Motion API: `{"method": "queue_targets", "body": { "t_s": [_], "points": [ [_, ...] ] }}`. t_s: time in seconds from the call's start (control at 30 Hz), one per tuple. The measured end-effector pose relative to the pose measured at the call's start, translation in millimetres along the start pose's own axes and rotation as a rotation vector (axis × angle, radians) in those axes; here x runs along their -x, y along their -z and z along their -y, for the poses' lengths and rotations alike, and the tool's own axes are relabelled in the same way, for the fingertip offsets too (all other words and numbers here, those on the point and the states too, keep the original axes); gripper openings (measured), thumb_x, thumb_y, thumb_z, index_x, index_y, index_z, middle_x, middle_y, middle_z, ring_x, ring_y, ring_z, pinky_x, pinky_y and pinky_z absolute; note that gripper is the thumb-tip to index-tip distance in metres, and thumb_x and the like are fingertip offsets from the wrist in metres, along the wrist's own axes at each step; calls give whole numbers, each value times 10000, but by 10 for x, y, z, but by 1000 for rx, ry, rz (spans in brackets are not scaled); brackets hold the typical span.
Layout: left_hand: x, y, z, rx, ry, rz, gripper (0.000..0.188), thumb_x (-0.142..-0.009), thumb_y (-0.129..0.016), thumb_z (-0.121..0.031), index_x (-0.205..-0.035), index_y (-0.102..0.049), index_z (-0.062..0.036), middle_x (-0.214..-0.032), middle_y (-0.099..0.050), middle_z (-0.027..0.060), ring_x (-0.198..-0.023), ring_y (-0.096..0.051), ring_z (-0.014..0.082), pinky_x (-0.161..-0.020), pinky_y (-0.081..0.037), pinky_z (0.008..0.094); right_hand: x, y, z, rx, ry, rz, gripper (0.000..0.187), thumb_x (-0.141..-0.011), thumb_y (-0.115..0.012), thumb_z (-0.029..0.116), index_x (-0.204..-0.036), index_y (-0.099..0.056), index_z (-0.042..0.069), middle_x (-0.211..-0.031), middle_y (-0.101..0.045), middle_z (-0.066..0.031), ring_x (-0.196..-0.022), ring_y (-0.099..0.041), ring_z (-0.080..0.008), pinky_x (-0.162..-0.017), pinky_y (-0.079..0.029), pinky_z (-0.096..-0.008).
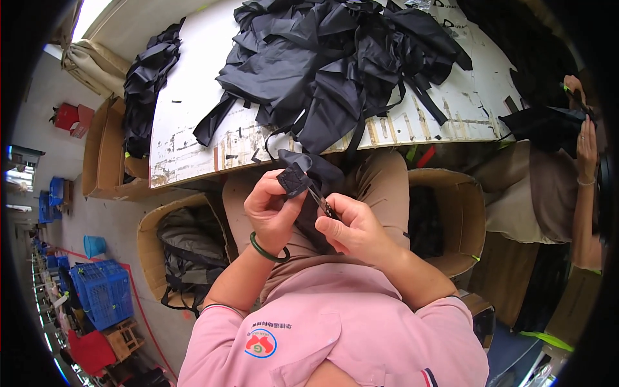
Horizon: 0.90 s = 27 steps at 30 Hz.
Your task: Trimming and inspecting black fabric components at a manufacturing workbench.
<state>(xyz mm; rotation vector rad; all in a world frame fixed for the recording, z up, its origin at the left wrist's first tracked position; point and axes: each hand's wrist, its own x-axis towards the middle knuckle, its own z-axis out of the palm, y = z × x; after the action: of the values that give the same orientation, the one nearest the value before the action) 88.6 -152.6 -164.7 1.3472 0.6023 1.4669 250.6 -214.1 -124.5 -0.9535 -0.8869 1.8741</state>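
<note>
My left hand pinches a piece of black fabric with a stitched square patch, held up over my lap. Close beside it, my right hand is closed around small thread snips. The blades point up and left, at the edge of the black fabric; whether they touch it I cannot tell. More dark cloth hangs from the held piece down between my legs. Beyond my hands, a large heap of black fabric pieces with straps lies on the white table.
Cardboard boxes stand by my legs: one on the left with dark bags in it, one on the right. Black cloth hangs over the table's left edge. At far right, another person's hands hold black material. Blue crates stand at left.
</note>
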Motion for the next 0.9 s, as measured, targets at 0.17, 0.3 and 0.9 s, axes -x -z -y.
{"method": "queue_targets", "body": {
  "t_s": [0.17,0.3,0.9],
  "points": [
    [70,2,1,-73,4,26,177,-752,-658,137,-844,-596,-1,-978,-638,111,-917,-597,181,-804,-469,283,-39,1,-68,239,114,-130,298,-882,-705,279,-819,-509,63,-600,-468,31,-531,-414,-28,-463,-324,-217],
    [67,-38,-1,-116,-54,46,198,-727,-663,142,-842,-602,-6,-976,-652,115,-919,-598,202,-806,-464,298,-42,-27,-38,582,360,-247,288,-849,-741,245,-847,-533,47,-623,-445,17,-559,-392,-72,-500,-344,-233],
    [115,-29,34,-139,-68,37,203,-712,-665,138,-830,-607,-17,-959,-658,105,-854,-583,196,-779,-449,303,-29,27,-84,621,376,-274,308,-844,-726,281,-859,-543,33,-611,-505,-106,-514,-430,-204,-506,-392,-323]
  ]
}}
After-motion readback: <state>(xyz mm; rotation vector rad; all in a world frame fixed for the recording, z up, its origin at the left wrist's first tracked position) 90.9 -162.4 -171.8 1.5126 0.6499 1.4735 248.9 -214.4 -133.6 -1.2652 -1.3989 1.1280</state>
